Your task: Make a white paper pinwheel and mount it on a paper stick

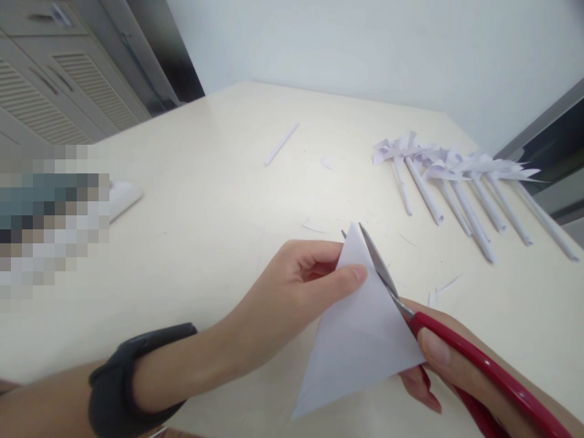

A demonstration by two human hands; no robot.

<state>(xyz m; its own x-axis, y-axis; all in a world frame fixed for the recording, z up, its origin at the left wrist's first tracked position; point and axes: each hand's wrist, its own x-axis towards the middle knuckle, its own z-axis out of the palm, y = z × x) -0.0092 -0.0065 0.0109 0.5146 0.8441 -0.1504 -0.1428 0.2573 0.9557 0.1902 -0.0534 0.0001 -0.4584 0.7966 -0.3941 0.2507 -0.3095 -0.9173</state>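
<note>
My left hand, with a black band on its wrist, pinches a folded white paper triangle between thumb and fingers. The triangle's narrow tip points away from me. My right hand is closed round the red handles of a pair of scissors. Their blades are apart and straddle the paper's right edge, one blade in front and the other mostly hidden behind it. The lower part of the scissors' handles runs out of view at the bottom right.
At the back right lie several white paper pinwheels on rolled paper sticks. A single rolled paper stick lies farther back, with thin paper scraps scattered about the cream table. A blurred-out object is at the left edge.
</note>
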